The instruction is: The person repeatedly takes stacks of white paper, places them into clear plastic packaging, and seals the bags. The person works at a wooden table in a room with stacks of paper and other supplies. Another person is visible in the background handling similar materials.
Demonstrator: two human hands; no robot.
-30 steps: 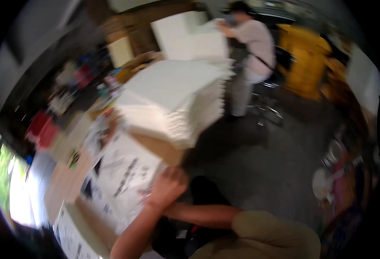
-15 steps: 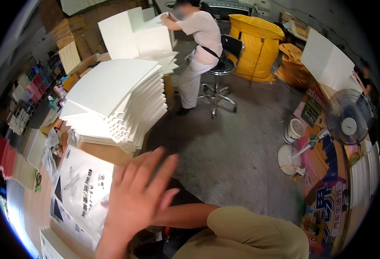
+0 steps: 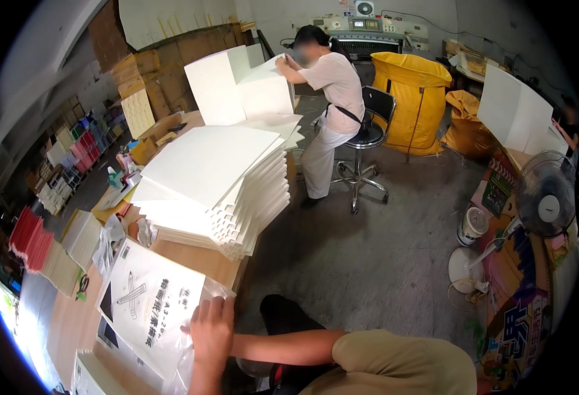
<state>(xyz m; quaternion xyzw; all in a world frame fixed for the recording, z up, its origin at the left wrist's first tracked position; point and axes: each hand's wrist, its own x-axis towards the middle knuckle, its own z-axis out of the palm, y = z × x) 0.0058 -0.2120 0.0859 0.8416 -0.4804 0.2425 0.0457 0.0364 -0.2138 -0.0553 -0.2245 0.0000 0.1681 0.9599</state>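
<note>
A plastic-wrapped paper pack [image 3: 131,299], white with a drawing of crossed pencils, lies slanted on the wooden table at the lower left. My left hand [image 3: 212,332] is at the clear plastic edge on its right side, back of the hand up, fingers curled down over the film. Reaching across from the right, my right forearm [image 3: 283,349] ends behind the left hand. That hides most of my right hand, and only a fingertip [image 3: 186,329] shows against the pack. Beneath lies another similar printed pack [image 3: 108,337].
Beyond the pack rises a tall stack of white sheets [image 3: 204,164]. Scissors [image 3: 82,284] and red-edged stacks [image 3: 31,240] are at the left. A person works at white boards [image 3: 217,89] near a swivel chair [image 3: 368,131]. At the right stand a fan [image 3: 546,197] and a bucket [image 3: 474,225].
My left hand has come down from above the pack, its spread fingers now curled onto the plastic edge. The view has shifted, so the surroundings sit lower and further right.
</note>
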